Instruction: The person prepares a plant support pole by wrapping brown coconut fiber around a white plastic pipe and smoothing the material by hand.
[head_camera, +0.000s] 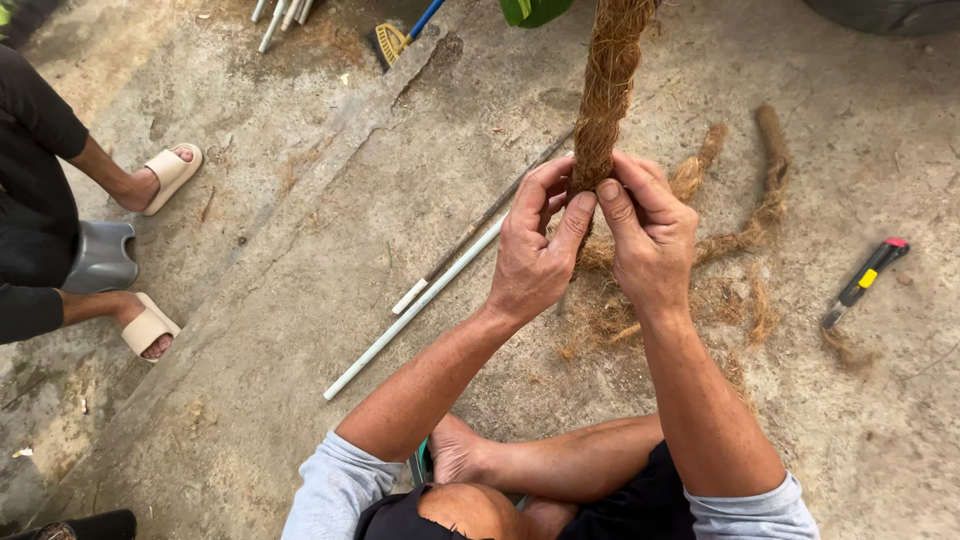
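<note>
A person sits on the concrete ground (300, 300) with knees bent, and a bare foot (455, 450) shows near the bottom of the picture, just under the arms. Both arms reach forward in grey sleeves.

The left hand (535, 250) and the right hand (650, 235) are side by side in the middle, almost touching. Both pinch the bottom end of a thick brown fibre pole (605, 90). The left thumb and fingers are closed around the fuzzy rope wrap, and the right fingers press on it from the other side. The pole goes up from the hands to the top edge of the picture.

Under the hands, loose brown fibre (610, 315) lies scattered on the ground. A long twisted fibre rope (765, 190) curls on the ground just to the right of the hands. Farther right lies a utility knife (862, 280) with a black, yellow and red body, well apart from the hands.

To the left of the hands, a thin white pipe (410, 310) lies slanted on the ground, with a dark stick (500, 205) beside it.

At the left edge, another person sits on a grey stool (100, 258) and wears tan sandals (172, 175).

Far away, at the top edge, lie more white pipes (280, 15) and a yellow brush with a blue handle (400, 35).
</note>
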